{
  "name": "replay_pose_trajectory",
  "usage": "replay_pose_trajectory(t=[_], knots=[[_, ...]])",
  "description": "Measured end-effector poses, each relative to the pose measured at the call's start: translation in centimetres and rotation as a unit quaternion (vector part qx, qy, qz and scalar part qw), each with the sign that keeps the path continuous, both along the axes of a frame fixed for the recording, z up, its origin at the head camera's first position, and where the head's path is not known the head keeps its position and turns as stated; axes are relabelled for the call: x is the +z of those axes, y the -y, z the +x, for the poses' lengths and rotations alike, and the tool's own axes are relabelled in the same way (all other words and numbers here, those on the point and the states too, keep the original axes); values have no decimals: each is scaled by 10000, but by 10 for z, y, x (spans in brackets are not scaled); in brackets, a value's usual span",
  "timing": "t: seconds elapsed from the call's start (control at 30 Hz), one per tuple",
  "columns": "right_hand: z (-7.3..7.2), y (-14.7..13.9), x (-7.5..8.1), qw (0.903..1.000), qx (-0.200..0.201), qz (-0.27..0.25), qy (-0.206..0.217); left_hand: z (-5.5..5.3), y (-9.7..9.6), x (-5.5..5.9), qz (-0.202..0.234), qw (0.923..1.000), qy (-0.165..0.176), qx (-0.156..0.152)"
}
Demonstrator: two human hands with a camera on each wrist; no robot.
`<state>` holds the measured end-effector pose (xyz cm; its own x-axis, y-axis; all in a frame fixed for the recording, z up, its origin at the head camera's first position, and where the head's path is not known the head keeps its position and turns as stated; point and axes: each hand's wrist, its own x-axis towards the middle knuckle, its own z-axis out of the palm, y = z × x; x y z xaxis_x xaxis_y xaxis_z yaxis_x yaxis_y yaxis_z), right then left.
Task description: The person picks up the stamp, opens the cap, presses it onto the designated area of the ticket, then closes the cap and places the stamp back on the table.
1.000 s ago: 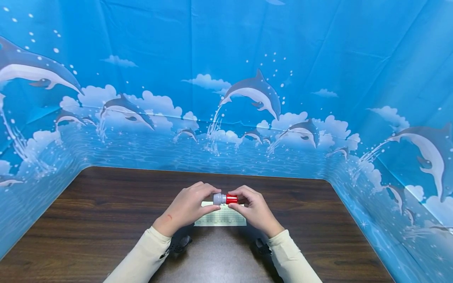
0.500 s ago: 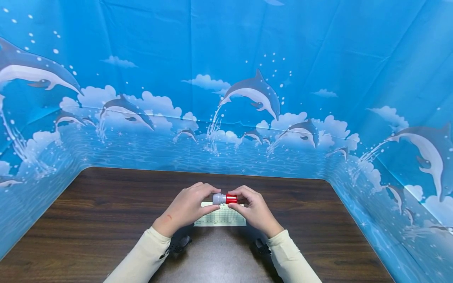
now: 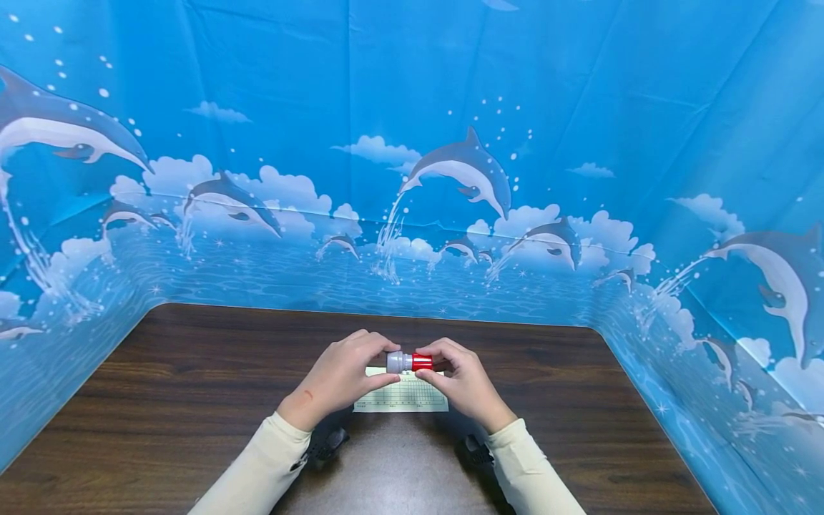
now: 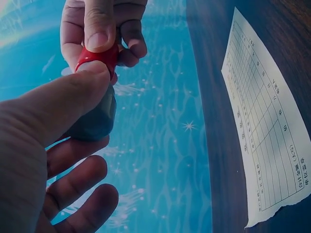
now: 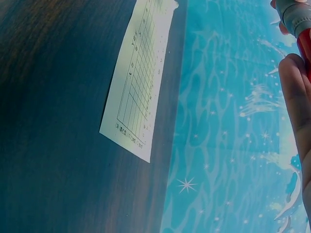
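Note:
A small grey-and-red stamp is held level between both hands, above the table in the head view. My left hand pinches its grey end between thumb and fingers. From the other side, my right hand pinches the red end. In the left wrist view, the red part lies between the thumbs, and the left hand's other fingers are spread below. Only a piece of the stamp shows at the right wrist view's top corner. Below the hands lies a printed paper form with a ruled grid.
The dark wood-grain table reaches back to a blue curtain printed with dolphins, which encloses the back and both sides. A dark strap-like wrist device sits under the left sleeve; a similar device is under the right.

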<state>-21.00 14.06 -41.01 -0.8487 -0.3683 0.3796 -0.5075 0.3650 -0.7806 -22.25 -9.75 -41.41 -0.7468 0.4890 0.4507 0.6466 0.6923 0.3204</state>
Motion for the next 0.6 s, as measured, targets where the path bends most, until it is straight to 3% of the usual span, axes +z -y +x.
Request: replay_pose_trajectory(t=[0.23,0.6], knots=[[-1,-1,-1,10000,-40,-7,-25,0,-1,0,92,9999,80,-32],[-17,-7,-23,9995,-125,-224,-205,-2,0,0,169,9998,-141,29]])
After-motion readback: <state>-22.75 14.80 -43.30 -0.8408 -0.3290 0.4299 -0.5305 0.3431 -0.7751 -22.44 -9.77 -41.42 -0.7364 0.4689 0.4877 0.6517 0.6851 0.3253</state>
